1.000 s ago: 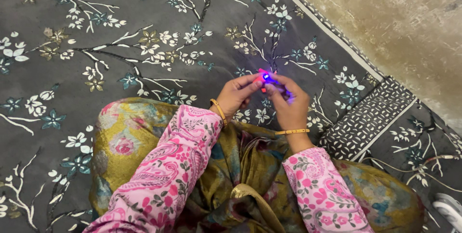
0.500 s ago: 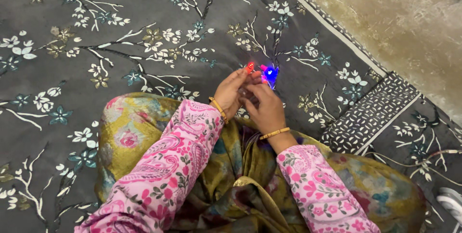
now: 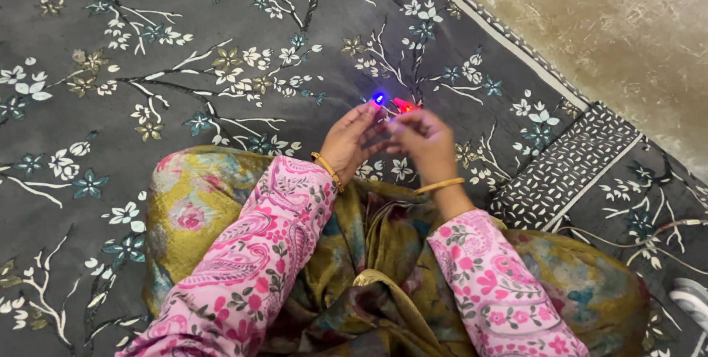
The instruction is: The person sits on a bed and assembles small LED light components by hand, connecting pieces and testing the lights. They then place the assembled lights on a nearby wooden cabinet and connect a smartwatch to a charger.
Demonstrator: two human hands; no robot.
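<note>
Left hand (image 3: 350,139) and right hand (image 3: 424,139) pinch small lit gadget (image 3: 391,103), blue and red lights glowing, held at fingertips above grey floral sheet (image 3: 184,69), just beyond person's knees; bare floor (image 3: 605,25) far right; both hands closed on it

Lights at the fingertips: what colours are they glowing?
One blue light, one red light, held between the left hand and right hand; head view.
</note>
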